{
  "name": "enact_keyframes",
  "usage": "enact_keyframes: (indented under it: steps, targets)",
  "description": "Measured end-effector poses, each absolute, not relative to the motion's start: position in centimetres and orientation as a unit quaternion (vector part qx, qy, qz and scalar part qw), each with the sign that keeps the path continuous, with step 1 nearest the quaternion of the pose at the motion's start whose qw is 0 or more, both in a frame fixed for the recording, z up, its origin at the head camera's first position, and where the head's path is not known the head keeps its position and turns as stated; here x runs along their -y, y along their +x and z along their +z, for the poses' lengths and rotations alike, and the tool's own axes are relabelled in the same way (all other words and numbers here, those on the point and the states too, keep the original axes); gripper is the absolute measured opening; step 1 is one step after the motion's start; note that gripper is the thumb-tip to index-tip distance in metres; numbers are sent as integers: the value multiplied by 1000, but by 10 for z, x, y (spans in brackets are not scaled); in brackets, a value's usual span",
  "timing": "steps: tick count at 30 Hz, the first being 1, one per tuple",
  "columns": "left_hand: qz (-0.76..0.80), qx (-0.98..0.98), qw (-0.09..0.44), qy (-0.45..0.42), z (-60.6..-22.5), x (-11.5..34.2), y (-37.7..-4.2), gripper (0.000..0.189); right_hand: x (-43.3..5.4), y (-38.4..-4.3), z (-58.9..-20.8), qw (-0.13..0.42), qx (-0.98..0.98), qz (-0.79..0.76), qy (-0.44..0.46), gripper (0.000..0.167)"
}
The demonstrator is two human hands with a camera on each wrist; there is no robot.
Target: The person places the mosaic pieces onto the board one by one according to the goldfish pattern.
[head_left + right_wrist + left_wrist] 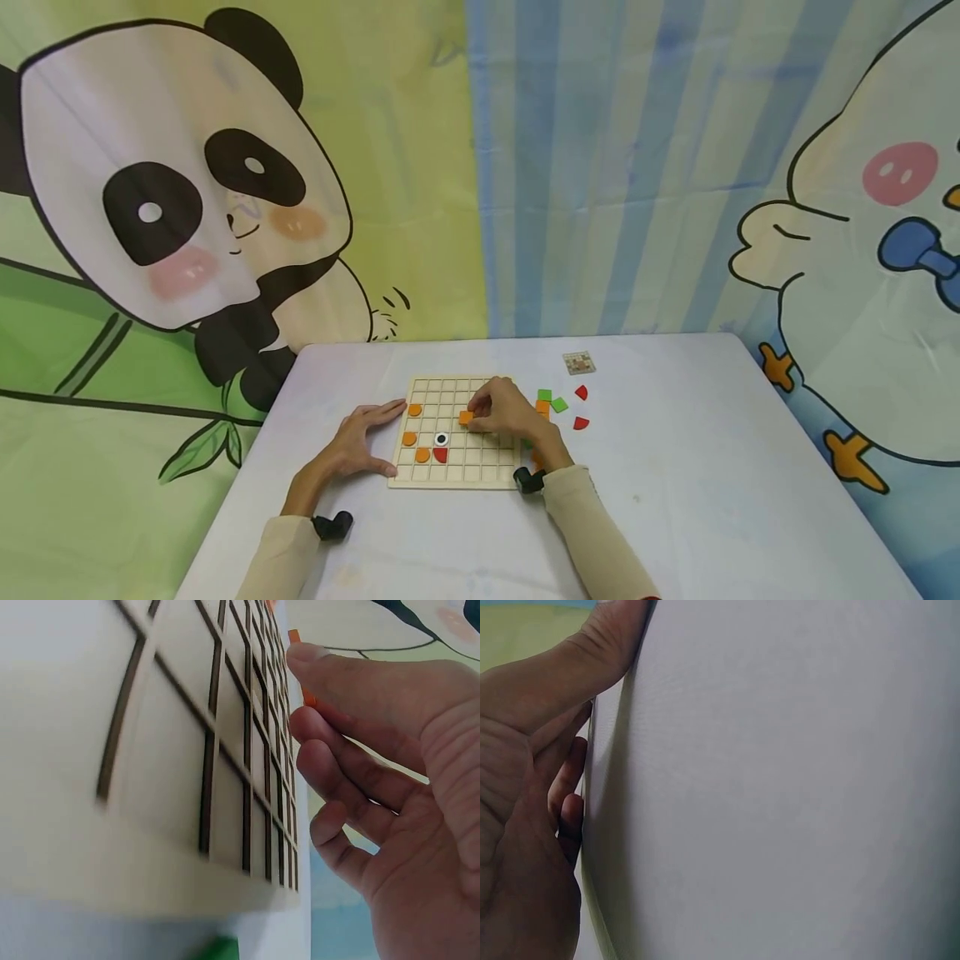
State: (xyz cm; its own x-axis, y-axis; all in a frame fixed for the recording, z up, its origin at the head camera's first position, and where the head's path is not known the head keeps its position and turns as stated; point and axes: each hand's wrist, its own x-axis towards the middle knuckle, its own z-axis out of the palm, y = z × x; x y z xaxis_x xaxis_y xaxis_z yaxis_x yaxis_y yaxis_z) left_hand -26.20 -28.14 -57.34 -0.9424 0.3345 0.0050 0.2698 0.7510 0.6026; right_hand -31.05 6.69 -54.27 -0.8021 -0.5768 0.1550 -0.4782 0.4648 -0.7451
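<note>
A cream gridded wooden board lies on the white table. My left hand rests at its left side, fingers stretched to the upper edge and thumb by the lower left corner. Over the middle of the board, my right hand pinches an orange square tile between thumb and fingertips. The right wrist view shows this orange tile edge-on beside the thumb, with the other fingers curled. Orange round pieces, a white disc with a black centre and a red quarter-round piece sit in the board's left squares.
Right of the board lie loose green squares, orange squares and red quarter-round pieces; my right forearm partly covers this group. Farther back is a small patterned card. A cartoon-printed curtain hangs behind the table.
</note>
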Motion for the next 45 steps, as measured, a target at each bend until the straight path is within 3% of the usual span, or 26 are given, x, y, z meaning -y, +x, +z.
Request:
enact_keyframes:
  steps: [9, 24, 45]
  targets:
    - [314, -935, 54, 154, -573, 282, -261, 127, -38, -313, -557, 58, -858, -413, -299, 17]
    - [316, -935, 59, 152, -573, 283, -265, 127, -33, -311, -555, 48, -861, -405, -302, 5]
    - [324, -932, 60, 148, -573, 283, -262, 129, -49, -313, -547, 62, -829, -462, -310, 17]
